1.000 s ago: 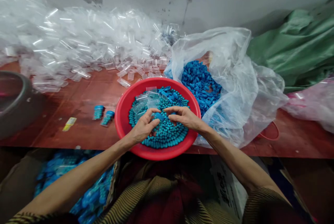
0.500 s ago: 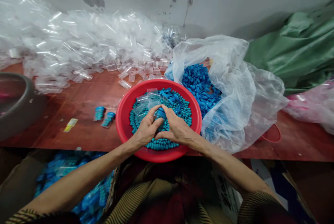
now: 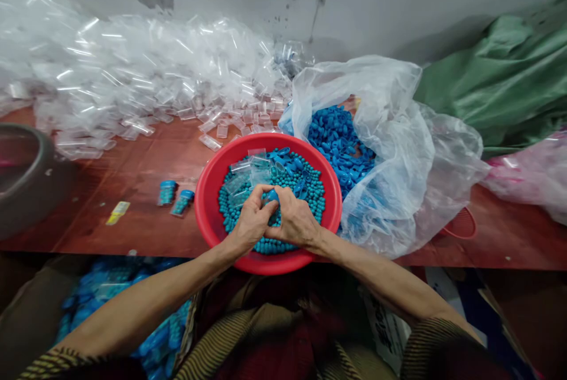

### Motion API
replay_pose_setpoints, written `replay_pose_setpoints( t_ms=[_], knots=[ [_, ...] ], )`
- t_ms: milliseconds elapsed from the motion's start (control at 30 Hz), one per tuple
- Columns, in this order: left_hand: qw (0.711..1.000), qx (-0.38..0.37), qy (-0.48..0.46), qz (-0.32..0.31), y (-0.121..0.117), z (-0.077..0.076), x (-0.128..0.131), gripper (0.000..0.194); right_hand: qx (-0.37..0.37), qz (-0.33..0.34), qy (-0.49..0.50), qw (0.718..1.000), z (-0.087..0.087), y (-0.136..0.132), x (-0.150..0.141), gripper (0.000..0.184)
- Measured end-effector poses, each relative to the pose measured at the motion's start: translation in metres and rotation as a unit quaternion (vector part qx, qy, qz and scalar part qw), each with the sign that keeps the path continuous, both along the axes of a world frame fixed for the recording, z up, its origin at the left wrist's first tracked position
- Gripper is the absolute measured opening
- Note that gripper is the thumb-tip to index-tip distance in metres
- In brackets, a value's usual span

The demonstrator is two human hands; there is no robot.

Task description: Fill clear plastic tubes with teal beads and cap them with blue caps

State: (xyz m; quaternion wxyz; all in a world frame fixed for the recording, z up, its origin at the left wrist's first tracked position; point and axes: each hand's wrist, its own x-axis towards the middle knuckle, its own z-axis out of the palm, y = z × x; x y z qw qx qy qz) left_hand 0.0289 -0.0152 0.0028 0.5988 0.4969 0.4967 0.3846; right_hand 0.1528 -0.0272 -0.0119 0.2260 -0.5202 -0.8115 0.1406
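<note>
Capping, apparently: left hand (image 3: pixel 248 223), right hand (image 3: pixel 300 221) finger-pinch blue cap (image 3: pixel 272 195); clear tubes (image 3: pixel 240 182) at 11 o'clock; next likely needs firm press.

Left hand (image 3: pixel 248 223) and right hand (image 3: pixel 300 219) together over red basin (image 3: pixel 204 203), fingers around a blue piece (image 3: pixel 271 195) above turquoise beads (image 3: pixel 315 195). Two bead-filled containers (image 3: pixel 167 193) on table (image 3: pixel 142 220), left of basin. Clear containers (image 3: pixel 150 84) heaped behind; plastic bag (image 3: pixel 398 143) with blue parts (image 3: pixel 336 137) at right.
</note>
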Motion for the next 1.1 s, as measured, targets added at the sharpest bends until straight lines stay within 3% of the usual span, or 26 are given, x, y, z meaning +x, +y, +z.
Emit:
replay_pose_setpoints(
  t_ms=[133,233,333,567,767,933,1100],
  knots=[
    [0.999,-0.012,-0.050,-0.007,0.002,-0.003,-0.001,0.031,-0.042,0.014,0.045,0.998,0.002,0.004,0.005,0.068],
    [0.995,-0.023,-0.097,-0.033,0.003,-0.003,-0.005,0.042,-0.074,0.060,0.111,0.989,0.005,0.006,0.011,0.086],
    [0.993,-0.024,-0.107,-0.045,0.001,-0.003,-0.008,0.051,-0.094,0.083,0.103,0.987,0.007,0.006,0.015,0.098],
    [0.994,0.023,-0.070,-0.079,0.014,0.012,-0.013,0.044,-0.019,0.095,0.033,0.995,0.033,0.016,0.018,0.088],
    [0.992,0.079,-0.091,-0.025,0.032,0.033,-0.007,0.033,0.010,0.104,-0.029,0.994,0.059,0.041,0.010,0.081],
    [0.992,0.118,-0.037,0.012,0.026,0.022,-0.012,0.026,-0.014,0.119,-0.066,0.991,0.050,0.036,-0.007,0.083],
    [0.989,0.087,0.108,-0.043,0.025,0.015,-0.056,0.026,-0.076,0.153,-0.063,0.983,0.032,0.039,0.001,0.072]
  ],
)
